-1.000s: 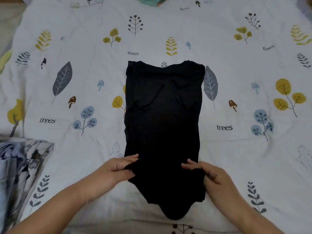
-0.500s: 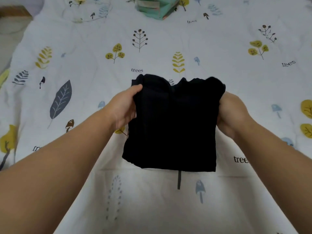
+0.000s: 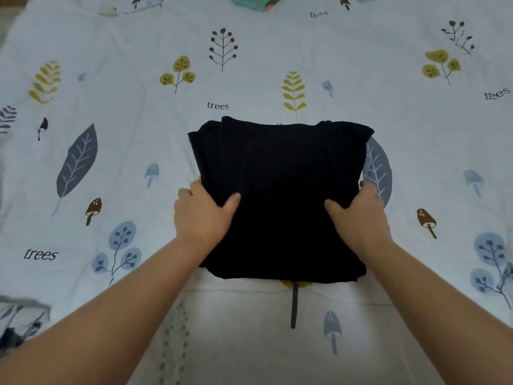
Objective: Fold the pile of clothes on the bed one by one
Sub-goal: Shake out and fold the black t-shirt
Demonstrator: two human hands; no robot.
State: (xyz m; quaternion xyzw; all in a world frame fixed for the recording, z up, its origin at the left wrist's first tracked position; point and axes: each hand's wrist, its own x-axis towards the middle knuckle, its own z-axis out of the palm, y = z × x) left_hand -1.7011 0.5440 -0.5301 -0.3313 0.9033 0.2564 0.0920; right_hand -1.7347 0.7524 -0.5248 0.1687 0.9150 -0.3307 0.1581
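On the bedsheet point(image 3: 111, 151) now, black garment point(image 3: 280, 195) folded in half.

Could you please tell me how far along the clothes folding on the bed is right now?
Done: the black garment lies folded into a compact rectangle on the bedspread. In hand: the left hand and right hand grip its side edges. Left: a patterned cloth lies bunched at the near left; a green item is barely visible at the top.

L hand point(image 3: 204, 215) | thumb on top, fingers tucked under; R hand point(image 3: 359, 215) | same; arms extended
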